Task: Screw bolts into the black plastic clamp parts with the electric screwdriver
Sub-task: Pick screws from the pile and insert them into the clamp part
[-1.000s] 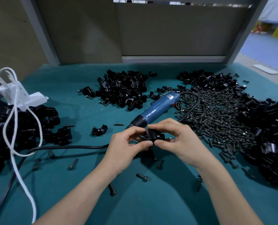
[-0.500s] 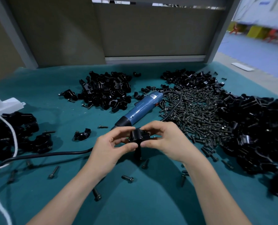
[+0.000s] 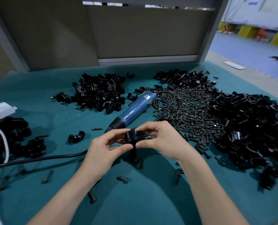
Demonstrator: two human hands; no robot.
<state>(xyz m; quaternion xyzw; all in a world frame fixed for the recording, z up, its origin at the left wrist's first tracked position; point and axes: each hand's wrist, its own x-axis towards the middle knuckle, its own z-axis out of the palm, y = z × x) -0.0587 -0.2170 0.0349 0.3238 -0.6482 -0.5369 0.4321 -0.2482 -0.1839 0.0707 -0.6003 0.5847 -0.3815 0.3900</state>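
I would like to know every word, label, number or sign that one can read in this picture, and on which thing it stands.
No text is readable here.
White label on the blue electric screwdriver: printed, but too small and blurred to read.
White sticker in the far pile of black parts: too small to read.
Wall signs at upper right: blurred.
Clamp part being held: no writing seen.

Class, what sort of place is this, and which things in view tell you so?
Probably a factory assembly bench: a heap of bolts, piles of black clamp parts, and a blue electric screwdriver on a teal mat.
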